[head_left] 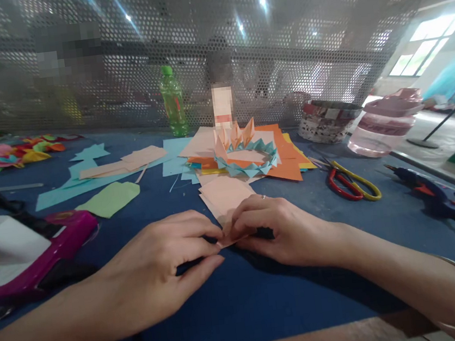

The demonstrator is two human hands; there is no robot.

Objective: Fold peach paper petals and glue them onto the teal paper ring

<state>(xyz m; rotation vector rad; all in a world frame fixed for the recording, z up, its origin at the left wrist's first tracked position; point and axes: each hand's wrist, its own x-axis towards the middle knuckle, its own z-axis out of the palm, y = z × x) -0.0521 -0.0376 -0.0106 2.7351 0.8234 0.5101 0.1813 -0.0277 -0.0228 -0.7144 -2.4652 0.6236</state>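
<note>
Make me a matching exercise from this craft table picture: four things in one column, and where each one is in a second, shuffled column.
Things:
1. Peach paper strip
2. Teal-and-peach folded paper ring
3. Green plastic bottle
4. Red-and-yellow-handled scissors

Places:
A. Resting on orange paper sheets
B. Standing upright by a perforated metal screen
C. Lying on the blue tabletop, right of the orange paper
D. Pinched between the left hand and right hand

Right pairs: 1-D, 2-A, 3-B, 4-C

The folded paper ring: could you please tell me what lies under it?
Orange sheets and peach paper show beneath the folded paper ring; what lies directly under its folds is covered.
</note>
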